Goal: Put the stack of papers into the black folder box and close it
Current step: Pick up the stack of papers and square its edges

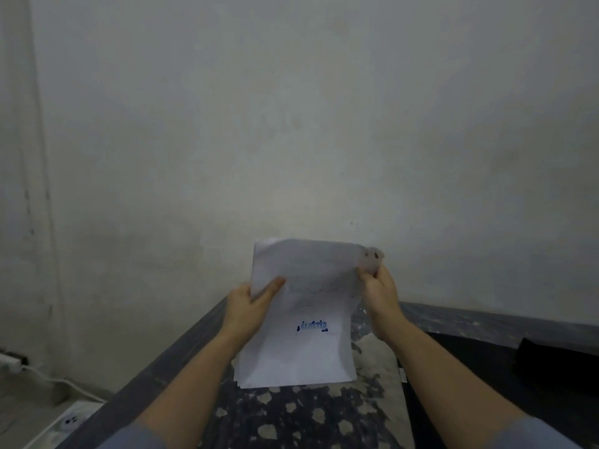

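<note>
A stack of white papers [301,348] with a blue stamp stands on its lower edge on the patterned surface, tilted up toward the wall. My left hand [248,307] grips its left edge, thumb on the front sheet. Gripping the upper right corner is my right hand [379,294], and that corner curls over. The black folder box [479,377] lies open and flat at the right, partly hidden by my right forearm.
The papers rest on a dark surface with a pale blotchy pattern [291,416], set against a bare wall [291,124]. A white power strip [9,362] and cable lie on the floor at the far left.
</note>
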